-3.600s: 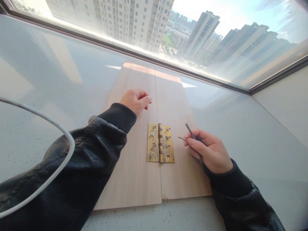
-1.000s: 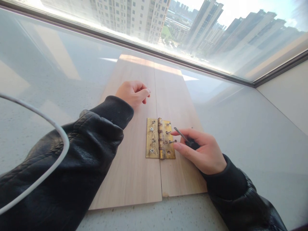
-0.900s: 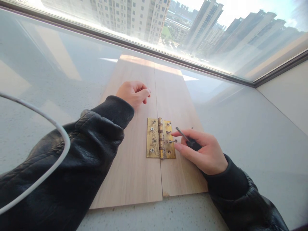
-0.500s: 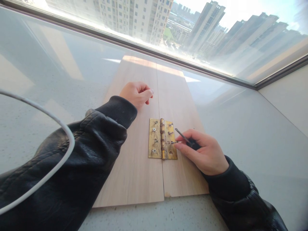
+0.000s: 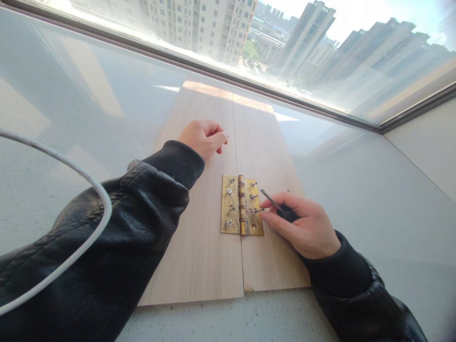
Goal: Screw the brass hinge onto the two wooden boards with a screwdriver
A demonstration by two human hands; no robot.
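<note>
A brass hinge (image 5: pixel 231 213) lies across the seam between two pale wooden boards, its knuckle along the gap. Screws sit in its left leaf, and several more stand tilted in the right leaf, where the lowest hole shows no screw. My right hand (image 5: pixel 302 223) is closed round a screwdriver (image 5: pixel 288 215) with a dark handle, its shaft pointing up and left. That hand's thumb and forefinger are at a screw (image 5: pixel 258 210) in the right leaf. Above the hinge, my left hand (image 5: pixel 204 137) is curled closed over the left board (image 5: pixel 192 266); its inner fingers are hidden.
The right board (image 5: pixel 274 266) lies against the left one on a speckled white countertop (image 5: pixel 199 323). A white cable (image 5: pixel 103 199) loops over my left sleeve. A dark window frame (image 5: pixel 199 66) runs along the far side, and a pale wall (image 5: pixel 423 137) stands at right.
The view has shifted very slightly. Both hands keep their places, with the screwdriver still in my right hand and its fingers at the same screw.
</note>
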